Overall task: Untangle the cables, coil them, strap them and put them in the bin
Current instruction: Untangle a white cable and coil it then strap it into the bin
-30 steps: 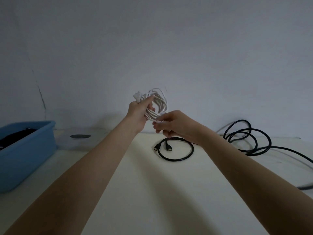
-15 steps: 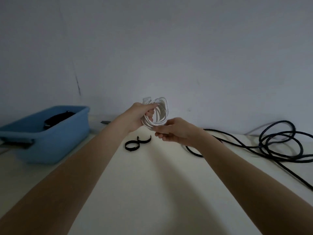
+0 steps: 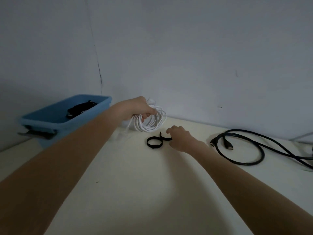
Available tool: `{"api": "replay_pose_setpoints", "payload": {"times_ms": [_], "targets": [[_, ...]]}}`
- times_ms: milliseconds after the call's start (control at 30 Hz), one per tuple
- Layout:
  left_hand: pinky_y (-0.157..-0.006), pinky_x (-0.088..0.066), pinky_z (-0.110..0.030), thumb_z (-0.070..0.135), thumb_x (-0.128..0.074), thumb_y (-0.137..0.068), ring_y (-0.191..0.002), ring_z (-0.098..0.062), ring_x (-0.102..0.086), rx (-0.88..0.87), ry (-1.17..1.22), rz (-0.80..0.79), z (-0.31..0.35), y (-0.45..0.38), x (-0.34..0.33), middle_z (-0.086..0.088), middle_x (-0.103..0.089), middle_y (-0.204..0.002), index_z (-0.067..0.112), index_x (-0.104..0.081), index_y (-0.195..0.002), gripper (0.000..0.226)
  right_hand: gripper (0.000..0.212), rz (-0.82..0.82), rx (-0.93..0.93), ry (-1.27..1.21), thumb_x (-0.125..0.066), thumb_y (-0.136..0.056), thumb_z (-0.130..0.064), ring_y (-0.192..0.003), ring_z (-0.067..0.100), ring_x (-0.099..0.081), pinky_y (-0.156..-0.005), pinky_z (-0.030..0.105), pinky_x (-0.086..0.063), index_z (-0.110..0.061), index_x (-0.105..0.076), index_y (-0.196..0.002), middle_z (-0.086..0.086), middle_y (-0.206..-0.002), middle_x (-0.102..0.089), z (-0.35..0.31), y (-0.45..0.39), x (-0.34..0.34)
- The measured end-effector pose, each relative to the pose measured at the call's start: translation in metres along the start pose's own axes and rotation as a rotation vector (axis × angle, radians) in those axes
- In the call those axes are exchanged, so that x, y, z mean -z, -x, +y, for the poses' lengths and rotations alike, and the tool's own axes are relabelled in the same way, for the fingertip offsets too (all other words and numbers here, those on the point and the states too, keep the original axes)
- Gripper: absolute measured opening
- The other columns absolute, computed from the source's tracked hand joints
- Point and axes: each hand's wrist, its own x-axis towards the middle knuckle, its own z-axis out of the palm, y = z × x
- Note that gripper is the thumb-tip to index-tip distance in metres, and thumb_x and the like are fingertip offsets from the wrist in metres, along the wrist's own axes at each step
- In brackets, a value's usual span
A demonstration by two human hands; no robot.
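My left hand (image 3: 137, 107) grips a coiled white cable (image 3: 151, 122) and holds it just above the table, near the wall. One loose white end hangs down to the left of the coil. My right hand (image 3: 179, 138) rests low on the table with its fingertips on a curled black strap (image 3: 165, 137). A second black strap (image 3: 153, 141), closed into a ring, lies just left of it. A blue bin (image 3: 55, 116) stands at the left with a black coiled cable (image 3: 79, 108) inside. A loose black cable (image 3: 245, 150) sprawls at the right.
The pale table (image 3: 135, 192) meets a grey wall close behind the hands. The black cable's two plugs (image 3: 227, 145) lie near my right wrist. More black cable runs off the right edge. The bin has a grey latch on its near end.
My right hand let go of the white coil and dropped to the black straps on the table. My left hand lowered the coil. The view swung left, showing more of the bin.
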Motion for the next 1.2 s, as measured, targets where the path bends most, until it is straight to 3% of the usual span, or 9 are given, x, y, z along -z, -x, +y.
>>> {"api": "replay_pose_setpoints", "payload": {"times_ms": [200, 300, 367, 567, 633, 767, 900, 1067, 1200], "targets": [[-0.041, -0.039, -0.018, 0.015, -0.066, -0.087, -0.037, -0.005, -0.044, 0.020, 0.090, -0.062, -0.005, -0.010, -0.007, -0.005, -0.049, -0.060, 0.003, -0.056, -0.080, 0.018, 0.024, 0.205, -0.028, 0.205, -0.040, -0.096, -0.013, -0.110, 0.028, -0.051, -0.097, 0.033, -0.031, -0.007, -0.059, -0.109, 0.012, -0.111, -0.062, 0.023, -0.008, -0.010], [-0.041, -0.039, -0.018, 0.012, -0.064, -0.089, -0.036, -0.006, -0.043, 0.037, 0.240, -0.086, -0.001, -0.015, -0.013, -0.002, -0.047, -0.052, 0.004, -0.054, -0.077, 0.017, 0.022, 0.242, -0.120, -0.311, -0.046, -0.096, -0.016, -0.080, 0.030, -0.060, -0.066, 0.027, -0.041, -0.003, -0.062, -0.099, 0.014, -0.088, -0.064, 0.033, -0.002, 0.015], [-0.040, -0.039, -0.017, 0.010, -0.060, -0.092, -0.034, -0.006, -0.043, 0.059, 0.354, -0.088, 0.002, -0.018, -0.022, 0.000, -0.046, -0.044, 0.005, -0.053, -0.074, 0.019, 0.019, 0.322, -0.157, -0.610, -0.044, -0.096, -0.017, -0.060, 0.022, -0.052, -0.052, 0.026, -0.037, -0.008, -0.061, -0.091, 0.004, -0.067, -0.053, 0.039, 0.006, 0.041], [-0.047, -0.047, -0.017, 0.036, -0.039, -0.100, -0.042, -0.013, -0.055, 0.178, 0.853, -0.340, 0.019, -0.009, -0.059, -0.004, -0.058, -0.051, 0.006, -0.053, -0.080, 0.038, 0.031, 0.260, -0.127, -1.450, -0.032, -0.097, -0.022, -0.052, 0.011, -0.023, -0.054, 0.025, -0.021, -0.009, -0.053, -0.077, -0.002, -0.059, -0.030, 0.050, 0.041, 0.093], [-0.059, -0.051, -0.026, 0.046, -0.033, -0.099, -0.050, -0.018, -0.063, 0.188, 0.910, -0.400, 0.028, -0.005, -0.074, -0.009, -0.064, -0.061, 0.004, -0.053, -0.090, 0.048, 0.036, 0.208, -0.043, -1.431, -0.028, -0.096, -0.015, -0.052, 0.011, -0.023, -0.054, 0.025, -0.021, -0.008, -0.054, -0.072, -0.001, -0.057, -0.031, 0.048, 0.050, 0.097], [-0.075, -0.048, -0.032, 0.055, -0.042, -0.092, -0.072, -0.022, -0.060, 0.195, 1.021, -0.514, 0.049, 0.000, -0.095, -0.011, -0.061, -0.082, 0.006, -0.051, -0.101, 0.051, 0.032, 0.063, 0.147, -1.041, -0.036, -0.098, -0.008, -0.050, 0.007, -0.029, -0.052, 0.019, -0.025, -0.011, -0.049, -0.069, -0.004, -0.057, -0.033, 0.049, 0.074, 0.094], [-0.087, -0.047, -0.036, 0.043, -0.048, -0.092, -0.081, -0.026, -0.063, 0.095, 0.972, -0.564, 0.062, 0.007, -0.101, -0.015, -0.064, -0.090, -0.004, -0.057, -0.104, 0.050, 0.013, 0.055, 0.048, -0.819, -0.051, -0.095, -0.014, -0.054, 0.005, -0.044, -0.058, 0.018, -0.033, -0.009, -0.057, -0.085, -0.005, -0.061, -0.051, 0.065, 0.084, 0.093], [-0.078, -0.056, -0.034, 0.036, -0.051, -0.091, -0.080, -0.026, -0.063, 0.056, 0.961, -0.599, 0.077, 0.010, -0.108, -0.015, -0.061, -0.086, -0.004, -0.052, -0.108, 0.043, 0.014, 0.131, -0.030, -0.931, -0.058, -0.092, -0.016, -0.043, 0.004, -0.034, -0.049, 0.019, -0.025, -0.008, -0.056, -0.080, -0.002, -0.054, -0.045, 0.080, 0.091, 0.088], [-0.062, -0.055, -0.027, 0.004, -0.042, -0.089, -0.067, -0.022, -0.057, -0.013, 0.901, -0.533, 0.092, 0.019, -0.122, -0.012, -0.050, -0.077, 0.001, -0.053, -0.081, 0.014, 0.016, 0.257, -0.083, -0.981, -0.065, -0.086, -0.012, -0.050, 0.007, -0.041, -0.053, 0.019, -0.030, -0.009, -0.055, -0.074, 0.001, -0.062, -0.052, 0.087, 0.095, 0.089]]}}
